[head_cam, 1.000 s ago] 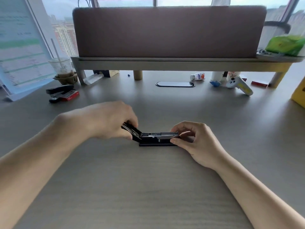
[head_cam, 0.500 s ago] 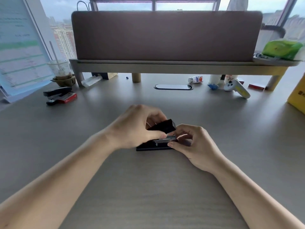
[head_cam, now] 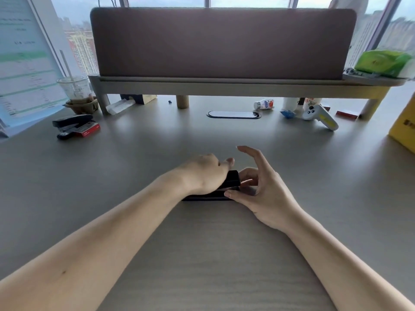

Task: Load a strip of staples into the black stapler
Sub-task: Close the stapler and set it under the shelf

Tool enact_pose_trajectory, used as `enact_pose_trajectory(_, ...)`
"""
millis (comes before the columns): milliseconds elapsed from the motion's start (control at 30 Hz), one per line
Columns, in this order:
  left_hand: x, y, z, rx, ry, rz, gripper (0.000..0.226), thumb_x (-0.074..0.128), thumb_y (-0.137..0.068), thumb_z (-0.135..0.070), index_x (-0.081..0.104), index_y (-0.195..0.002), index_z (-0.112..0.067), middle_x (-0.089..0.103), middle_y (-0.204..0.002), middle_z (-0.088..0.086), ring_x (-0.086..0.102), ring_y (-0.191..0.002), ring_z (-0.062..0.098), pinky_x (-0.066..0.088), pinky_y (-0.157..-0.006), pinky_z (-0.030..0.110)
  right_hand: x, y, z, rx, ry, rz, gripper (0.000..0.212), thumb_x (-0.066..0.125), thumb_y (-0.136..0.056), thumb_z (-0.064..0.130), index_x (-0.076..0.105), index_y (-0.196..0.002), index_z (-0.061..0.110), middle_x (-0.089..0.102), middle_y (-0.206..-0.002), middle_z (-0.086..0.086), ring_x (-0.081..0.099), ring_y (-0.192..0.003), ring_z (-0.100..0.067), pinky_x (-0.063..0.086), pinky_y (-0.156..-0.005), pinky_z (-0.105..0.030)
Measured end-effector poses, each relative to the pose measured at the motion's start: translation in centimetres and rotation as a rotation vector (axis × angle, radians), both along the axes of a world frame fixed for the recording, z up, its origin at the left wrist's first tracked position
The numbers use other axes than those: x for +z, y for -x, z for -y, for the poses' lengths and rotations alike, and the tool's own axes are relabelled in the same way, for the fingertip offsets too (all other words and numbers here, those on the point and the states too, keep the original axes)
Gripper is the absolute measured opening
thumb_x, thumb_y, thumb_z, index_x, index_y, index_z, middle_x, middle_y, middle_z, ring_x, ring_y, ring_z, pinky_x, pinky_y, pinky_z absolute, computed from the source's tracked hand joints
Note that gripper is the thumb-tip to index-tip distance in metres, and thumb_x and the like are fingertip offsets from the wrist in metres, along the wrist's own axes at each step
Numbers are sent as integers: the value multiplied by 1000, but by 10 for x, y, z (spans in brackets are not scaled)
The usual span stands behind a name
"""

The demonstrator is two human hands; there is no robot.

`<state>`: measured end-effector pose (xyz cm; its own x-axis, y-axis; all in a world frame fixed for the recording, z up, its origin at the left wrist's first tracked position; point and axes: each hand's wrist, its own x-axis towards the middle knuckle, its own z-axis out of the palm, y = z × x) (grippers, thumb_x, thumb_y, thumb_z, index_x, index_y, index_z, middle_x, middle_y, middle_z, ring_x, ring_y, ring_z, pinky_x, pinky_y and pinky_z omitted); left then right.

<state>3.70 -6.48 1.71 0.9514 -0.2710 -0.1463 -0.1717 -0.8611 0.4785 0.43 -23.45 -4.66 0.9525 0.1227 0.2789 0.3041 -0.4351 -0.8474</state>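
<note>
Head view: left hand [head_cam: 205, 173] lies palm-down on top of the stapler [head_cam: 232, 179], fingers loosely curled over the lid, covering most of it; can't tell how hard it bears down. Right hand [head_cam: 260, 191] is at the stapler's right end, mostly open: thumb tip touches the front lower corner of the base, middle fingers curl in against the end, index finger is raised and spread clear of it. It grips nothing. Stapler sits flat on the desk [head_cam: 202, 254] at centre, between the two hands, only its right end and a sliver of the base visible; lid looks down or nearly so, can't tell if it's fully latched. No staples visible from here. Desk is grey woodgrain. Far left: second stapler [head_cam: 71, 123] touching a red staple box [head_cam: 88, 129], with a plastic cup [head_cam: 75, 90] and straw behind them. A shelf [head_cam: 224, 85] on legs spans the back, carrying a brown fabric divider [head_cam: 222, 43]; a green pack [head_cam: 381, 61] sits on its right end. Under the shelf: small bottle [head_cam: 265, 104], white handheld device [head_cam: 320, 116], dark oval grommet [head_cam: 233, 114]. Yellow box [head_cam: 404, 129] at right edge. Paper sheet [head_cam: 24, 63] propped at left. Windows behind show city buildings.
</note>
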Motion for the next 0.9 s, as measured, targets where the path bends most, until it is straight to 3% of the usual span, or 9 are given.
enact_pose_trajectory(67, -4, 0, 8, 24, -49, -4, 77, 23, -108, -56, 65, -97, 7, 69, -104, 28, 66, -99, 41, 36, -72, 35, 1, 1, 0, -2, 9, 3, 91, 90, -80, 14, 41, -149, 49, 77, -82, 13, 73, -79, -21, 61, -92, -51)
enact_pose_trajectory(133, -9, 0, 11, 29, -67, 48, 70, 22, -109, -54, 61, -84, 0, 69, -116, 32, 63, -101, 43, 37, -78, 36, 1, 0, 0, -5, 10, 6, 91, 90, -80, 15, 42, -149, 47, 77, -83, 13, 74, -81, -20, 61, -92, -50)
enact_pose_trajectory(267, -13, -1, 12, -14, -73, 83, 56, 21, -113, -40, 62, -114, -2, 69, -115, 28, 65, -110, 43, 42, -83, 40, -2, -2, 0, -4, 3, 6, 90, 93, -78, 19, 44, -147, 50, 78, -87, 12, 75, -84, -23, 61, -91, -52)
enact_pose_trajectory(367, -17, -1, 11, -13, -46, 107, 61, 21, -110, -47, 46, -68, -13, 66, -94, 26, 65, -100, 41, 41, -81, 40, -4, -4, 1, -3, 4, 14, 90, 93, -77, 19, 45, -146, 50, 79, -89, 11, 74, -82, -26, 61, -91, -55)
enact_pose_trajectory(433, -20, -3, 11, 0, -27, 119, 63, 21, -109, -51, 40, -61, -15, 55, -70, 13, 60, -85, 39, 41, -78, 39, -6, -4, 2, 5, 0, 25, 89, 93, -77, 18, 46, -146, 49, 79, -90, 9, 74, -82, -26, 60, -90, -55)
enact_pose_trajectory(500, -21, -4, 11, 2, -9, 111, 64, 21, -108, -52, 42, -61, -15, 50, -63, 6, 55, -76, 35, 39, -76, 37, -7, -6, 2, 6, -5, 26, 88, 94, -77, 19, 46, -145, 50, 80, -89, 5, 75, -83, -27, 61, -90, -55)
enact_pose_trajectory(733, -23, -4, 9, -2, 60, 183, 67, 26, -107, -56, 47, -59, -14, 53, -58, 7, 57, -64, 30, 40, -67, 36, -6, -4, 3, 16, 30, 35, 77, 92, -80, 19, 53, -142, 42, 80, -93, 0, 75, -84, -24, 61, -89, -49)
enact_pose_trajectory(833, -15, 0, -8, 8, 296, 299, 56, 42, -104, -57, 63, -83, -10, 65, -72, 4, 64, -75, 26, 45, -71, 37, -4, -2, 2, -1, 127, 54, 70, 90, -80, 29, 56, -141, 41, 77, -102, 9, 74, -87, -17, 59, -87, -32)
enact_pose_trajectory(900, -16, 7, -33, -87, 420, 340, 38, 57, -97, -55, 60, -92, -18, 69, -87, -3, 67, -87, 16, 51, -81, 37, -4, 1, 1, 0, 180, 83, 71, 89, -78, 40, 58, -142, 38, 72, -114, 14, 71, -95, -9, 56, -87, -22)
